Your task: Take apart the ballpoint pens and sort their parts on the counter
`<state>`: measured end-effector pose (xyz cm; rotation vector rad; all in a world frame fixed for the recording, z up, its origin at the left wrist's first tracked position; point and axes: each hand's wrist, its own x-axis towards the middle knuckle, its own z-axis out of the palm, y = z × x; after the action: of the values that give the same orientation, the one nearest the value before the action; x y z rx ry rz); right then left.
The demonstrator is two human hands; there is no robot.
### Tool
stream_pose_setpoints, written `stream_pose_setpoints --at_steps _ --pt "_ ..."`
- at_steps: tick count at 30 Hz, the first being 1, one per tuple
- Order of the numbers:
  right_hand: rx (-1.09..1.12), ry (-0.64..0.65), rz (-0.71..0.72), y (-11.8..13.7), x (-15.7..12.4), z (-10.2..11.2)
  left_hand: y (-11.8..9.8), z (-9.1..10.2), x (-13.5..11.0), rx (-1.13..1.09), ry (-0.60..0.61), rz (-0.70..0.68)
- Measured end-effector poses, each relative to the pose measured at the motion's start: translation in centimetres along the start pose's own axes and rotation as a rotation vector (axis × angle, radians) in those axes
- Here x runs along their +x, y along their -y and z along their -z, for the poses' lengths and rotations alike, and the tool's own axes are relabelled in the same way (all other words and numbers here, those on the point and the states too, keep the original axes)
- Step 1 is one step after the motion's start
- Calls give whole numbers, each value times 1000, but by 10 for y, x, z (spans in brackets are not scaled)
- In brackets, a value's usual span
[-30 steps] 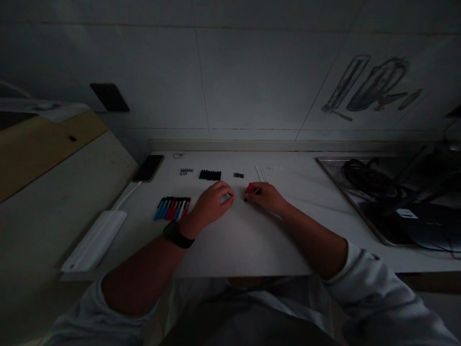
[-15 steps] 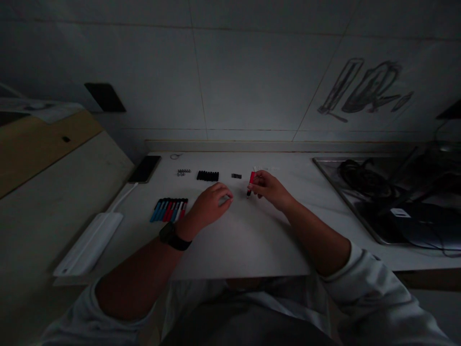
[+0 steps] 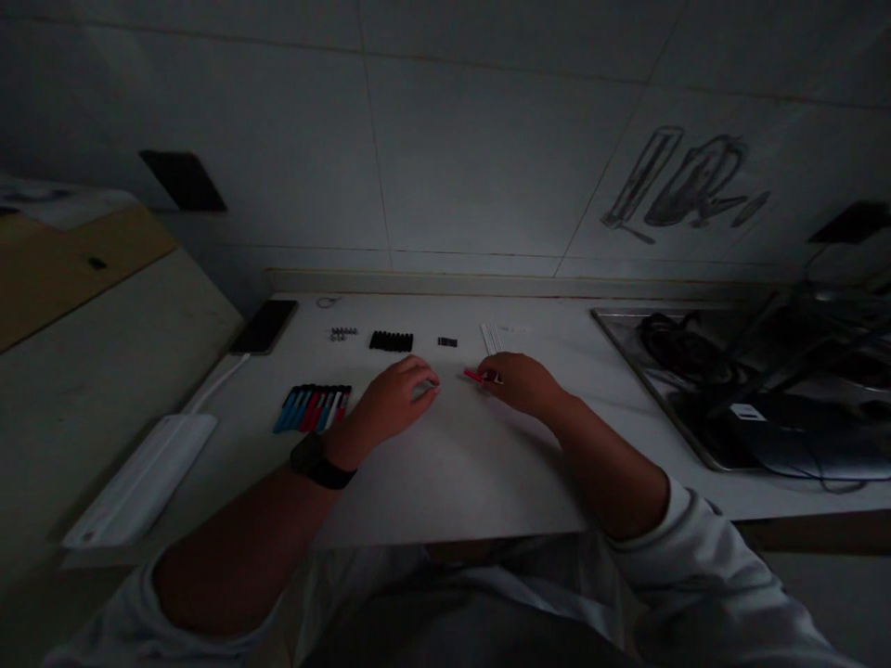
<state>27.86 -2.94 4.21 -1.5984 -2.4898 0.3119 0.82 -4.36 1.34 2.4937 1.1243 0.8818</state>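
Note:
My right hand (image 3: 519, 382) is closed on a small red pen (image 3: 473, 375), which lies nearly level between the fingertips, partly hidden by them. Across a short gap, my left hand (image 3: 396, 399) rests over the table with thumb and fingers curved but apart, nothing visible between them. Beside the left wrist lies a row of blue, red and white pens (image 3: 312, 409) with black ends. Beyond the hands are a group of black pen parts (image 3: 391, 341), a cluster of small metal pieces (image 3: 342, 333), some tiny dark pieces (image 3: 447, 342) and several thin white sticks (image 3: 490, 339).
A phone (image 3: 264, 327) lies at the back left, near a white power strip (image 3: 143, 482) with a white cable. A small ring-like item (image 3: 327, 302) is by the wall. On the right, a metal-rimmed tray or sink (image 3: 647, 394) holds dark cables and a dark flat object.
The red pen has turned from upright, dark tip down, to nearly level in my right hand, which has come down slightly towards me. My left hand keeps much the same pose.

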Motion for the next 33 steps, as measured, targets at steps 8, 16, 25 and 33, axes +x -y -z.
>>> stream_pose_setpoints --at_steps 8,16,25,33 --pt "-91 100 -40 -2 0 -7 1 -1 -1 14 13 -3" --pt "-114 96 -32 0 -2 -4 -2 1 -2 23 34 11" --pt "29 -74 33 6 2 -6 16 50 8 156 -254 152" --pt "43 -93 72 11 2 -11 106 119 14 533 -130 363"
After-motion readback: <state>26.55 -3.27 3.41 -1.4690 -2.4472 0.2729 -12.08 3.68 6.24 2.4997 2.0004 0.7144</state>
